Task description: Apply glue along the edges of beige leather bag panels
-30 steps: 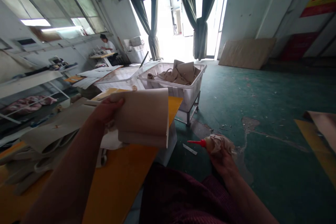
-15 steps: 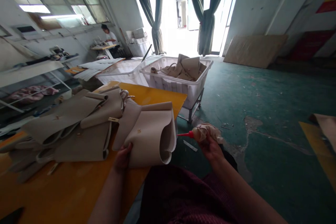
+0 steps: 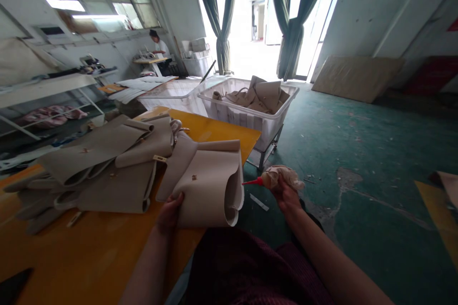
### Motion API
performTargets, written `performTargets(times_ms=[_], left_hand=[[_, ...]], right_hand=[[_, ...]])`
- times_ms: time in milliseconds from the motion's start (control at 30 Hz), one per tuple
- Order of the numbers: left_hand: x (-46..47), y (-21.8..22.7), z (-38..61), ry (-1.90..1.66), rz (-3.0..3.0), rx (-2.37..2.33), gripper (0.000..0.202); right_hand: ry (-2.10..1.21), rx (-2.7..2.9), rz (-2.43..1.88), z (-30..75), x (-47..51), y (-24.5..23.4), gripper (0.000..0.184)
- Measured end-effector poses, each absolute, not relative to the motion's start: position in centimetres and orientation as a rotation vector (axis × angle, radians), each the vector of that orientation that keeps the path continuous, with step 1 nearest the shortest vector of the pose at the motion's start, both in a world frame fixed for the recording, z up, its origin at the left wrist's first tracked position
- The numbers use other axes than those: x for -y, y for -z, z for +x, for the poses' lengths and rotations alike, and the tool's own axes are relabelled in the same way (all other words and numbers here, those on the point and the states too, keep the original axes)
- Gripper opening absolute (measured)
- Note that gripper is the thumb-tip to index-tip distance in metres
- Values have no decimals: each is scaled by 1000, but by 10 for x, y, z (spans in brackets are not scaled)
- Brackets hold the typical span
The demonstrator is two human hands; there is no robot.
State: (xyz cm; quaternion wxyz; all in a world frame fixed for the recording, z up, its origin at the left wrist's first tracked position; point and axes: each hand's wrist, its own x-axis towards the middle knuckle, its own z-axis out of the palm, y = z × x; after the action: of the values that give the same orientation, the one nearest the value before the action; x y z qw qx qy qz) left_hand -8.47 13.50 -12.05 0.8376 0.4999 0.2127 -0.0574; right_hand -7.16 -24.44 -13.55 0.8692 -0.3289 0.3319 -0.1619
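Note:
My left hand (image 3: 170, 212) grips the near edge of a folded beige leather bag piece (image 3: 209, 186) that lies on the orange table (image 3: 107, 248), its rolled open end facing right. My right hand (image 3: 284, 195) is closed around a glue bottle (image 3: 275, 177) wrapped in crusted paper. The bottle's red nozzle (image 3: 252, 182) points left at the open end of the piece, a short gap away. More beige bag pieces (image 3: 103, 162) lie stacked on the table to the left.
A clear plastic bin on a wheeled frame (image 3: 250, 114) holds more beige pieces beyond the table's far corner. Shelves and work tables line the left wall, where another person (image 3: 159, 50) works far back. Green floor spreads to the right, with boards (image 3: 354, 78) leaning on the wall.
A second ago my left hand held the folded piece up in the air; it has come down onto the table. My right hand has brought the bottle up and left, towards the piece's open end.

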Motion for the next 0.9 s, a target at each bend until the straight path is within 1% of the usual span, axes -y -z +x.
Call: performTargets(times_ms=[267,367,533,633,733,900], left_hand=[[-140,127,-84,146,1068,-447,52],[-140,127,-84,139,1057,-435,53],[-136,122,-84,148,1059,-462,48],[-133,117,-85,132,1050,-473,52],[-131,114,-85,137,1044,-472,57],[-130,113,-85,127,1056,-475,55]], right_hand=[[256,-678,-674,-90,250,135,50],[282,-662,-669,-80,250,132,48],[318,-683,-670,-54,245,129,44],[299,-706,-685,-52,243,134,43],[261,-741,-684,-63,245,139,38],[207,-786,-657,-90,248,143,25]])
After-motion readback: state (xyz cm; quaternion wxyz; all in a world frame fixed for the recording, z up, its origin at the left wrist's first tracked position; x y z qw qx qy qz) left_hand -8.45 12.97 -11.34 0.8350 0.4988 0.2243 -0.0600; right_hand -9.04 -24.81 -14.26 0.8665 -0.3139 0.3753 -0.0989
